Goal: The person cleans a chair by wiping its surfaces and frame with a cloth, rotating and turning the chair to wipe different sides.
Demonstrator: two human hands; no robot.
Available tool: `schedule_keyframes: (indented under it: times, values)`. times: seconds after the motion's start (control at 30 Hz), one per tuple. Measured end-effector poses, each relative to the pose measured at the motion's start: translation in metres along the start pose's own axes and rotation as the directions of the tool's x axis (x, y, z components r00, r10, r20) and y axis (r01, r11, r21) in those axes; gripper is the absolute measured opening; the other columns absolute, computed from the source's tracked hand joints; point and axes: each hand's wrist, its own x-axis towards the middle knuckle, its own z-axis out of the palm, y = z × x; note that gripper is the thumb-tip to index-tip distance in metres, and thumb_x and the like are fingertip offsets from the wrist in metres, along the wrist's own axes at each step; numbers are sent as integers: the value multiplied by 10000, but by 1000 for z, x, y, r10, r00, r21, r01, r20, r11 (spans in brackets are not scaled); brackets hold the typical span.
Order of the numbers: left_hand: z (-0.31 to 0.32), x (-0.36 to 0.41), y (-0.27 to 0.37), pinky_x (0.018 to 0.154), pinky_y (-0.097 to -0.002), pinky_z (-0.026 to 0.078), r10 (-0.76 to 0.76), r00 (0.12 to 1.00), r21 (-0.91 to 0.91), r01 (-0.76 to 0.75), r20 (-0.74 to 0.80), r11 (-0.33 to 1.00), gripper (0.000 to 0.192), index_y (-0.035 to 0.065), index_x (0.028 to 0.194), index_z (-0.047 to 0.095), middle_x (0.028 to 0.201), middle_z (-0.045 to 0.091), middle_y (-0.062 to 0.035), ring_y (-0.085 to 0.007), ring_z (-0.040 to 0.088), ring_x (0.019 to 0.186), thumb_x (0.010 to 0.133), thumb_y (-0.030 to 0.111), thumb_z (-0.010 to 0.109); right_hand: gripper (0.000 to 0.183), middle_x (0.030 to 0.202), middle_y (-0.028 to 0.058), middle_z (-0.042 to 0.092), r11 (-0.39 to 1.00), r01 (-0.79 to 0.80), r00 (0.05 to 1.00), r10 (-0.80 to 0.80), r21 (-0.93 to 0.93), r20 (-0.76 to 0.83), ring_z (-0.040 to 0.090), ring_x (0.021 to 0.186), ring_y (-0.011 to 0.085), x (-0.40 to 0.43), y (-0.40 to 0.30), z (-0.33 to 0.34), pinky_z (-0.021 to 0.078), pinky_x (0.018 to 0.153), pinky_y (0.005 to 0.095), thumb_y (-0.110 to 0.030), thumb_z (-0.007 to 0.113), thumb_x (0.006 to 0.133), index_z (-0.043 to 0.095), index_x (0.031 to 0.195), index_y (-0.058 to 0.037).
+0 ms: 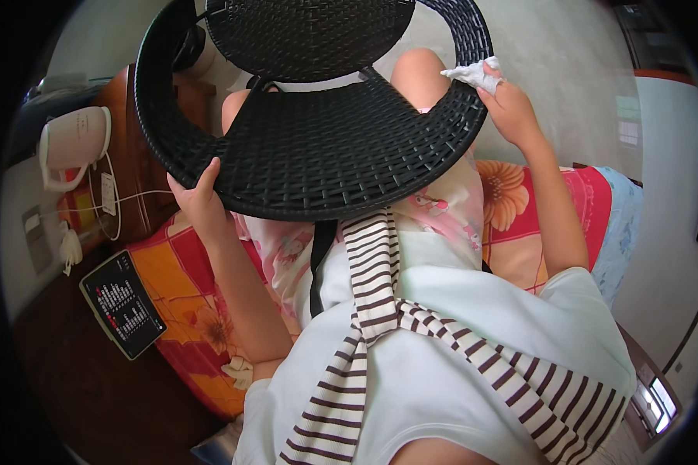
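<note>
A black woven rattan chair (326, 145), with a curved band and a round panel (311, 40), is tilted over my knees. My left hand (200, 195) grips the near left edge of the band, thumb on top. At the right side of the band, my right hand (509, 113) has a crumpled white tissue or cloth (474, 74) pinched in its fingers and pressed against the weave. The far end of the chair runs out of view at the top.
I sit on a bed with a red and orange flowered cover (209, 325). To the left are a tablet with a lit screen (123, 305), a wooden cabinet (142, 145), a light-coloured electric kettle (75, 139) and a white cord (134, 196). Pale floor (558, 87) lies beyond.
</note>
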Motion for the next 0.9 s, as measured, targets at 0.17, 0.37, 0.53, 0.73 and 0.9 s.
schedule_keyframes:
  times: [0.17, 0.37, 0.53, 0.73, 0.9]
  values:
    - [-4, -1, -3, 808, -304, 479, -27, 999, -35, 27, -17, 999, 487, -39, 1167, 444, 1002, 563, -118, -214, 593, 865, 717, -58, 631, 325, 869, 234, 605, 943, -185, 982, 189, 276, 12, 595, 782, 323, -16, -12, 3, 438, 720, 359, -243, 448, 910, 576, 1043, 25]
    - [-1, -1, 1, 819, -291, 485, -77, 996, -46, 75, -36, 996, 538, -32, 1203, 415, 1015, 556, -108, -196, 594, 880, 704, -105, 603, 317, 696, 205, 572, 914, -284, 956, 294, 288, 11, 568, 613, 267, -46, -47, 6, 417, 601, 362, -244, 454, 908, 586, 993, 31]
    - [-1, -1, -1, 826, -299, 488, -79, 996, -83, 76, -32, 994, 537, -29, 1199, 419, 1021, 558, -113, -201, 594, 889, 702, -99, 610, 324, 846, 253, 605, 960, -255, 964, 262, 118, -44, 595, 731, 394, -63, -84, 10, 446, 657, 442, -201, 443, 898, 562, 1115, 8]
    - [-2, 1, -2, 827, -305, 490, -93, 995, -106, 89, -28, 990, 523, -23, 1189, 427, 1013, 566, -111, -204, 594, 888, 707, -91, 618, 340, 1226, 294, 483, 983, -185, 982, 185, 9, -46, 574, 935, 419, -79, -122, 19, 466, 805, 418, -153, 489, 862, 557, 1151, 13]
    - [-2, 0, -2, 826, -307, 490, -91, 996, -99, 89, -20, 991, 500, -20, 1177, 436, 1010, 569, -108, -203, 594, 883, 715, -87, 615, 369, 1201, 278, 515, 982, -97, 995, 100, -165, 11, 571, 1026, 366, -83, -145, 19, 477, 828, 406, -157, 531, 831, 558, 1134, 53]
